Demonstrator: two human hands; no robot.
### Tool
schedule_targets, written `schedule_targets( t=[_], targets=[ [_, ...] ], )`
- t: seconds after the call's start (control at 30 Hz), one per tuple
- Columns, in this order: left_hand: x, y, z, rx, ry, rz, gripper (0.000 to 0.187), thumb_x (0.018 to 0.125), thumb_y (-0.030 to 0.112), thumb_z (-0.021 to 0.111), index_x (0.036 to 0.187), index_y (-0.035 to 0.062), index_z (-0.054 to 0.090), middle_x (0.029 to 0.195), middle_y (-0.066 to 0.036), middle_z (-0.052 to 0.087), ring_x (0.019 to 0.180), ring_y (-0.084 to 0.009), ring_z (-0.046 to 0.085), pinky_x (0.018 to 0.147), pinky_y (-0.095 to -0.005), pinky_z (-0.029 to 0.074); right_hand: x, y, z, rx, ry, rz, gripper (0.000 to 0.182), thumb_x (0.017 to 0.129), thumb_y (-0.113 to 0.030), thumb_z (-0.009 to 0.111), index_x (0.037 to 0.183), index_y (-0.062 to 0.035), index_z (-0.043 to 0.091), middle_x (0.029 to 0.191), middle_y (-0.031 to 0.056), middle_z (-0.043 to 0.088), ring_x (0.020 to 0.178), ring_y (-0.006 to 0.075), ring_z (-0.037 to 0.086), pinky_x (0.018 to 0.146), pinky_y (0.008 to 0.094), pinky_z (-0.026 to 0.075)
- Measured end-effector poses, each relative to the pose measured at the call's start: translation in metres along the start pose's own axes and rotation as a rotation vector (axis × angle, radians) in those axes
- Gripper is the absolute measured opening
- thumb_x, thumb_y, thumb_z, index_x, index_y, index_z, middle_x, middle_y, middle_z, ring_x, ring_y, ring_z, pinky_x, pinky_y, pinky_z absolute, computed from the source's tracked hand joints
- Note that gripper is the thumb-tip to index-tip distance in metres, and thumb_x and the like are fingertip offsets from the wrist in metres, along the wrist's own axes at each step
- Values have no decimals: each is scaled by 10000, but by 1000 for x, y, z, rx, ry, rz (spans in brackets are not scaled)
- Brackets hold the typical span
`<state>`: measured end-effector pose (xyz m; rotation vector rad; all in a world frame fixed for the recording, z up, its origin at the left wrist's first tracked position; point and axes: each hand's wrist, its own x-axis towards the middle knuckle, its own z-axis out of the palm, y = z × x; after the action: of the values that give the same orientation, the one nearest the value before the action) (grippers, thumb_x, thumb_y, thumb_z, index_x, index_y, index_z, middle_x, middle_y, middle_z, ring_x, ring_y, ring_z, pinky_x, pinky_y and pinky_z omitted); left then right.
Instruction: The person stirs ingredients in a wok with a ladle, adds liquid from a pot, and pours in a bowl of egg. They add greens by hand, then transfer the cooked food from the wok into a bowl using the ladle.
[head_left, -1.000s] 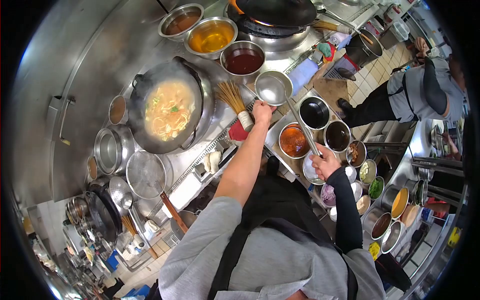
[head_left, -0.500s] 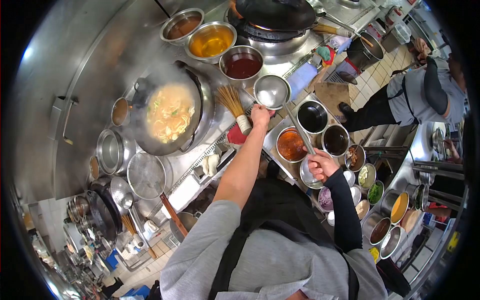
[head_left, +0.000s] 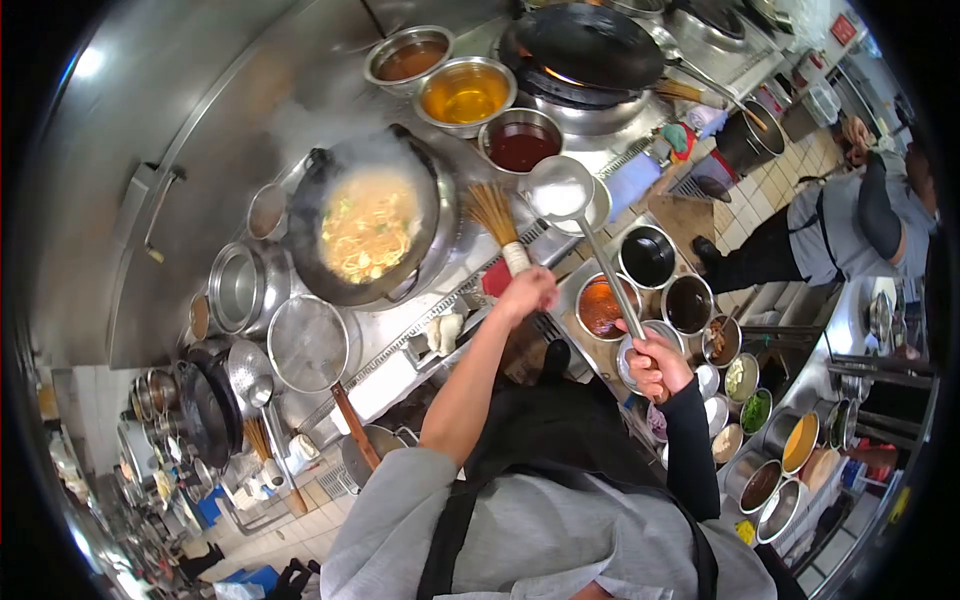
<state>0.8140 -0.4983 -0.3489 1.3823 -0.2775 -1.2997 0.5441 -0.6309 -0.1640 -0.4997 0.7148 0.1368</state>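
My right hand (head_left: 657, 366) is closed round the handle of a long steel ladle (head_left: 560, 188). The ladle's bowl hangs in front of a pale round bowl (head_left: 598, 207), partly covering it; whether they touch cannot be told. Just below the wrapped handle of a bamboo wok brush (head_left: 492, 212) is my left hand (head_left: 530, 291). Its fingers are blurred and partly curled, and no held thing shows. To the left, a steaming wok (head_left: 308, 262) holds noodles in pale broth (head_left: 368, 228). Under the ladle handle sits a pot of red-orange sauce (head_left: 604, 305).
Metal bowls of amber liquid (head_left: 466, 95) and dark red sauce (head_left: 521, 142) line the back. A second wok (head_left: 580, 45) sits over a flame. A wire strainer (head_left: 308, 345) lies at left. Several ingredient tubs stand at right, near a co-worker (head_left: 835, 215).
My left hand has drawn back toward my body, away from the ladle's bowl. The ladle has shifted, uncovering the pale bowl behind it. The whole view has moved slightly.
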Motion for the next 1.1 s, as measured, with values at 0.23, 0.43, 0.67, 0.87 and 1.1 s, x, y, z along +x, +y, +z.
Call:
schedule_targets(
  t=[0.23,0.43,0.67,0.87,1.1],
  targets=[
    [-196,-146,-106,359,154,-162,236,940,226,625,898,-5,611,746,-107,674,632,-209,649,569,-334,518,41,24,78,214,-231,153,403,1060,-192,475,1462,-170,476,720,-33,423,463,26,361,349,177,313],
    [-293,-330,-183,580,977,-261,321,822,242,602,861,-58,708,843,-284,698,763,-453,691,691,-477,546,130,38,144,476,-459,355,378,1080,-236,445,1426,-92,486,750,-26,435,499,25,375,355,182,337],
    [-389,-487,-198,1311,217,-483,198,825,71,640,987,13,738,1000,-156,743,785,-312,729,675,-427,573,213,58,199,149,-363,385,318,1059,-207,493,1329,-46,539,750,-9,470,482,31,375,357,182,324],
    [-397,-477,-156,-160,1144,-744,192,806,57,555,822,-94,673,764,-202,686,621,-302,688,500,-410,501,235,59,211,140,-318,446,321,1041,-194,531,1327,-48,520,719,-22,464,478,35,392,351,190,334],
    [-376,-437,-139,-251,1227,-673,187,770,68,572,801,-69,695,691,-205,679,612,-295,692,568,-430,510,247,58,218,33,-305,421,331,1048,-201,528,1361,-98,493,713,-21,459,461,34,371,355,192,331]
  ],
)
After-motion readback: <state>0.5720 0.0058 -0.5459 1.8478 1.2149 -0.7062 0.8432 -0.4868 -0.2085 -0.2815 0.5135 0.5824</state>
